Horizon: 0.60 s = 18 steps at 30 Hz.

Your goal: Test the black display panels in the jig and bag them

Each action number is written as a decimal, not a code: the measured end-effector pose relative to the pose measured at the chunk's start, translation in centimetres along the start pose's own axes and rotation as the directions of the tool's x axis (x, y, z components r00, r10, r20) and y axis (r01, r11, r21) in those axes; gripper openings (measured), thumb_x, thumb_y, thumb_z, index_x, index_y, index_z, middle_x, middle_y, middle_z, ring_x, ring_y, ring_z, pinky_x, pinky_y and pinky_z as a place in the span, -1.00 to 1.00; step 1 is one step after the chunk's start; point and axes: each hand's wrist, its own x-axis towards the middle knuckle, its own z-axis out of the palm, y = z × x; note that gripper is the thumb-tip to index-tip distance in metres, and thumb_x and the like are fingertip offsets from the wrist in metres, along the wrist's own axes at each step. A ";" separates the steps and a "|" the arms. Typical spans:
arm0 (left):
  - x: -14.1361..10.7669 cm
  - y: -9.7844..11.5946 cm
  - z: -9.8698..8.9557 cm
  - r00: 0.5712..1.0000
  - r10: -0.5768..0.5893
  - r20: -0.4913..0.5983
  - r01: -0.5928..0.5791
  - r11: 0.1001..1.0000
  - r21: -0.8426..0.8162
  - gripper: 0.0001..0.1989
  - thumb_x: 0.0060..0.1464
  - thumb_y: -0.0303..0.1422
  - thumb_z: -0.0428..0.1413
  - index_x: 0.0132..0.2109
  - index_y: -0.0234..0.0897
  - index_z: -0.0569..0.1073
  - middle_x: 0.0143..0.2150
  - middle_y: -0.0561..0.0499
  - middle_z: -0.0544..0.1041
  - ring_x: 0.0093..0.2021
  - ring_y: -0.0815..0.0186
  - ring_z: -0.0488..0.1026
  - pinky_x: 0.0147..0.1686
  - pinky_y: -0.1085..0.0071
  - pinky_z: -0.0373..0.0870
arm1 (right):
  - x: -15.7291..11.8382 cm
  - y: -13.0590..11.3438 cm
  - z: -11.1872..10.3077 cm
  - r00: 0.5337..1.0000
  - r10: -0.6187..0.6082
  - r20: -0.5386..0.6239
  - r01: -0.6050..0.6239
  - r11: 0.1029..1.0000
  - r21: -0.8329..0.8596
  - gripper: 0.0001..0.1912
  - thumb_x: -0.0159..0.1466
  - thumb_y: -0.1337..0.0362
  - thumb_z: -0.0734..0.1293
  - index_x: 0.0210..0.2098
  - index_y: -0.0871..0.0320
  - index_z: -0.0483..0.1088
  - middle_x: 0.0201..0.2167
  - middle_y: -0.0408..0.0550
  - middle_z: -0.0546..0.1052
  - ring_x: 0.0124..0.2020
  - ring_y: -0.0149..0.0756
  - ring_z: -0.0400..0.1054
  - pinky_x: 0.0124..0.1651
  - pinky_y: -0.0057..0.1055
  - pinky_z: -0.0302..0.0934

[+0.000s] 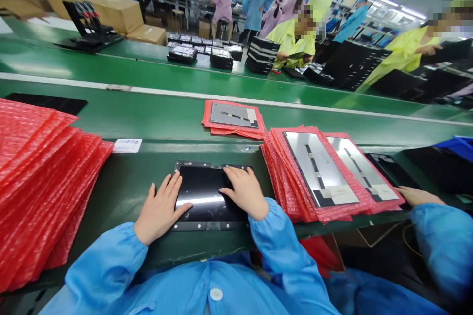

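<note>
A black display panel lies flat in front of me, set in a dark frame with light round dots along its edges. My left hand rests flat on the panel's left side, fingers stretched out and thumb spread. Over the right side lies my right hand, also with extended fingers, its tips near the frame's upper right edge. Both hands touch the assembly, and neither grips anything. Part of the frame is hidden beneath them.
Red bubble-wrap sleeves are piled high at left. To the right, silver-backed panels lie on red sleeves; another silver panel is farther back. A co-worker's hand is at far right. A white label lies on the green bench.
</note>
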 end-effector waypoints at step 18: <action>1.2 5.0 -5.6 0.880 -0.440 0.180 0.199 -0.001 -0.980 -0.49 0.06 0.01 0.16 0.00 -0.29 0.53 0.00 -0.10 0.56 0.17 0.04 0.37 0.22 0.12 0.25 | 0.7 -0.5 -0.9 0.759 0.099 -0.644 0.132 0.944 0.302 -0.70 0.40 0.30 0.17 0.11 0.13 0.25 -0.08 0.04 0.48 0.01 -0.17 0.35 0.29 0.05 0.00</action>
